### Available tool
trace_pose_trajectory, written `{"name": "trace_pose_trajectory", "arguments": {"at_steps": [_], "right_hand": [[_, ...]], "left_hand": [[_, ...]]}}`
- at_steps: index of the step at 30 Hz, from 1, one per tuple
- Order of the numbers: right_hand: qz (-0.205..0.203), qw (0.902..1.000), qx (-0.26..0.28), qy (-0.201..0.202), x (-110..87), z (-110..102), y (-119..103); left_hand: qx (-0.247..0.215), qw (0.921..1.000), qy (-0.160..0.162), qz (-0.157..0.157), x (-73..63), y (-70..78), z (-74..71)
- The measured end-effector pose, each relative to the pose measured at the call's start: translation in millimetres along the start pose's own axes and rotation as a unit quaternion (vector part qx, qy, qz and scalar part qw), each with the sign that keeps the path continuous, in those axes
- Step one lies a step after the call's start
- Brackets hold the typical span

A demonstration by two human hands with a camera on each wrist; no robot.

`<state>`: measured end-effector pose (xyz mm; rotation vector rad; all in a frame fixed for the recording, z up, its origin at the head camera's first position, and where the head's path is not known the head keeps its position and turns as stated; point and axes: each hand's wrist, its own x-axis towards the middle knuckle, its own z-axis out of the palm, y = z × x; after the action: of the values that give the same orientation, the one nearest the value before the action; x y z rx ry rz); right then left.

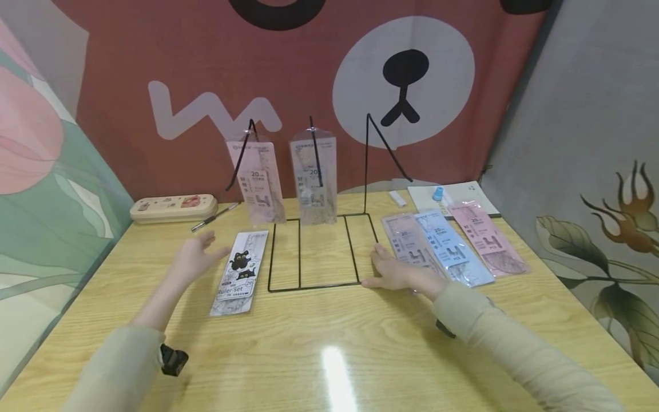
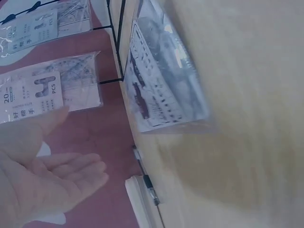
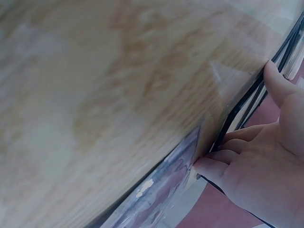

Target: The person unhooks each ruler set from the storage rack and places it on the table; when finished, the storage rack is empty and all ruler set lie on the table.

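My left hand point(image 1: 194, 258) hovers over the table with fingers apart, left of a white ruler set pack point(image 1: 241, 269) with black cats, holding nothing. In the left wrist view its palm point(image 2: 47, 180) shows. My right hand point(image 1: 393, 270) rests at the front right corner of a black wire display rack point(image 1: 314, 287); its thumb and fingertips touch the wire in the right wrist view. A pink pack point(image 1: 259, 194) and a grey pack point(image 1: 315, 197) hang from the rack's left and middle hooks. The right hook point(image 1: 386, 140) carries no pack.
Right of the rack lie a pale pink pack point(image 1: 404, 229), a blue pack point(image 1: 445, 237) and a deeper pink pack point(image 1: 486, 240). Behind them are a white booklet point(image 1: 473, 191), a blue-capped item point(image 1: 438, 193) and an eraser point(image 1: 397, 198). A pencil case point(image 1: 174, 208) and pen point(image 1: 216, 216) lie back left.
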<state>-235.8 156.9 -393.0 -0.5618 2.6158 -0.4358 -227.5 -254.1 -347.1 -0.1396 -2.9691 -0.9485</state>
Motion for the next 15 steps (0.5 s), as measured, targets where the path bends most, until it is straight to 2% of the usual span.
{"name": "trace_pose_trajectory", "arguments": {"at_steps": [2, 7, 15], "right_hand": [[0.001, 1.0, -0.002, -0.001, 0.1, 0, 0], [0.001, 0.9999, -0.012, 0.0, 1.0, 0, 0], [-0.001, 1.0, -0.003, 0.001, 0.4, 0, 0]], "left_hand": [[0.002, 0.9998, 0.015, 0.016, 6.4, 5.0, -1.8], [0.0, 0.9997, 0.015, 0.018, 26.2, 15.9, -5.4], [-0.055, 0.9982, 0.01, 0.021, 61.7, 23.1, -0.8]]}}
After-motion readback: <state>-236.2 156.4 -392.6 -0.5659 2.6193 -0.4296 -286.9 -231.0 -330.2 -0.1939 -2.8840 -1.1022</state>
